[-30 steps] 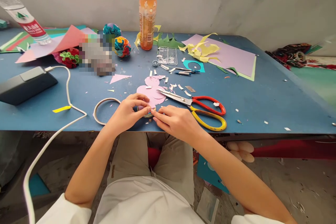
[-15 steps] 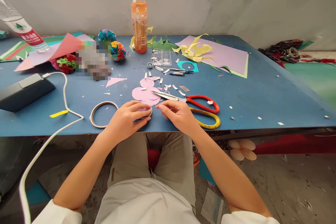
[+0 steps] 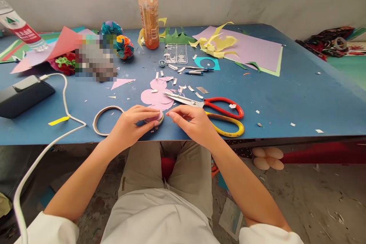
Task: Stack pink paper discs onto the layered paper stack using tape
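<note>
My left hand (image 3: 128,126) grips a small tape roll (image 3: 156,117) with pink paper on top, pressed on the blue table (image 3: 286,99) near its front edge. My right hand (image 3: 193,122) lies just right of the roll, thumb and forefinger pinched together a short way from it. Nothing can be made out between those fingertips. Pink paper cut-outs (image 3: 156,97) lie just beyond the roll. Scissors (image 3: 220,112) with one red and one yellow handle rest behind my right hand, blades pointing left over the pink paper.
A thin tape ring (image 3: 104,120) lies left of my left hand. A white cable (image 3: 67,103) runs to a black box (image 3: 23,93). Further back stand an orange drink bottle (image 3: 148,7), paper balls (image 3: 124,47), a lilac sheet (image 3: 251,51) and yellow scraps (image 3: 217,44). Small white snippets are scattered about.
My hands met over the roll a second ago. The right hand has since drawn a little to the right, away from it. The view has tilted down slightly.
</note>
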A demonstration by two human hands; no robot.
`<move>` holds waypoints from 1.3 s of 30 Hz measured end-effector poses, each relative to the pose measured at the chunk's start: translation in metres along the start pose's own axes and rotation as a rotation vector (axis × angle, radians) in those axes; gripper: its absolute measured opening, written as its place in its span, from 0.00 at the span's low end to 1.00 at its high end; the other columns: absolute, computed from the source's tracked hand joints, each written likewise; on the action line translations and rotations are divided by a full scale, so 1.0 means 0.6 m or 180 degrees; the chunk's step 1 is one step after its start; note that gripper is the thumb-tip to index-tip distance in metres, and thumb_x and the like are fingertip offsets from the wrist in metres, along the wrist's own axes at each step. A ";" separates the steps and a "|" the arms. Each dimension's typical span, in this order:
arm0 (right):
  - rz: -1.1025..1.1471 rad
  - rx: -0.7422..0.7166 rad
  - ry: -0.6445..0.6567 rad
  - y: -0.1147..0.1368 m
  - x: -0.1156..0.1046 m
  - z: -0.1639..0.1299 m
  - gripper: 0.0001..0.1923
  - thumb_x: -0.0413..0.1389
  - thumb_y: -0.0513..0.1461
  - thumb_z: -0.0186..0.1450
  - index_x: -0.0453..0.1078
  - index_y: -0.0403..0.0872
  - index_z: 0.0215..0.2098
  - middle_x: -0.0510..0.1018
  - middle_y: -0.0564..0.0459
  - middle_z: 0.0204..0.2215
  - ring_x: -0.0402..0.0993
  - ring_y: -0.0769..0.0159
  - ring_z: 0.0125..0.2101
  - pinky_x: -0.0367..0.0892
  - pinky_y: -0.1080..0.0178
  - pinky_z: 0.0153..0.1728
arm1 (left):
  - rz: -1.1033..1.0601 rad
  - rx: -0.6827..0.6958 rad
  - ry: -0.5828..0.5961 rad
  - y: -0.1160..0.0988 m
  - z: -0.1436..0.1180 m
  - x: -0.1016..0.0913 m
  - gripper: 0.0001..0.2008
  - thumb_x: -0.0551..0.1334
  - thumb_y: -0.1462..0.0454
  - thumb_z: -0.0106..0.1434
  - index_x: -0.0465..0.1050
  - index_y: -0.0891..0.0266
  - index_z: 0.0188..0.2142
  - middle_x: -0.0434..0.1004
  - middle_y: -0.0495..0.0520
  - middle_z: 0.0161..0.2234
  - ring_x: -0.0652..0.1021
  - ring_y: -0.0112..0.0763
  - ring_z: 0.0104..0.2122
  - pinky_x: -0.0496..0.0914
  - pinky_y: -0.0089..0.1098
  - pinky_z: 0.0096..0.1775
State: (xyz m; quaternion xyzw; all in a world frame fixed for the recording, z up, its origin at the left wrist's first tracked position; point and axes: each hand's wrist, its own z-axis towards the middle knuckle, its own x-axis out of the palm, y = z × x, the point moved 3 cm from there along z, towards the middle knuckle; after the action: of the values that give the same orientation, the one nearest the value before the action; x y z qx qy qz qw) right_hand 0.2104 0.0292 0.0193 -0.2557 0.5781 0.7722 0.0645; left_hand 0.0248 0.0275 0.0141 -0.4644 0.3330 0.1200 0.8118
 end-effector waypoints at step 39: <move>-0.3663 -0.1214 0.2338 0.108 0.033 0.069 0.09 0.53 0.26 0.59 0.72 0.43 0.31 0.76 0.51 0.25 0.71 0.67 0.24 0.51 0.66 0.22 | -0.0610 -0.0933 -0.0202 0.020 0.007 -0.005 0.06 0.63 0.62 0.55 0.77 0.62 0.26 0.76 0.57 0.49 0.76 0.37 0.48 0.69 0.31 0.49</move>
State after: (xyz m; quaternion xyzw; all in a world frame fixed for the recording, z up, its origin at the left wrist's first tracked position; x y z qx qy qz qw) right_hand 0.1544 0.0424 0.0740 -0.7713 0.1902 0.5671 0.2173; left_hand 0.0184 0.0380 0.0095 -0.6033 0.2404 0.1039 0.7532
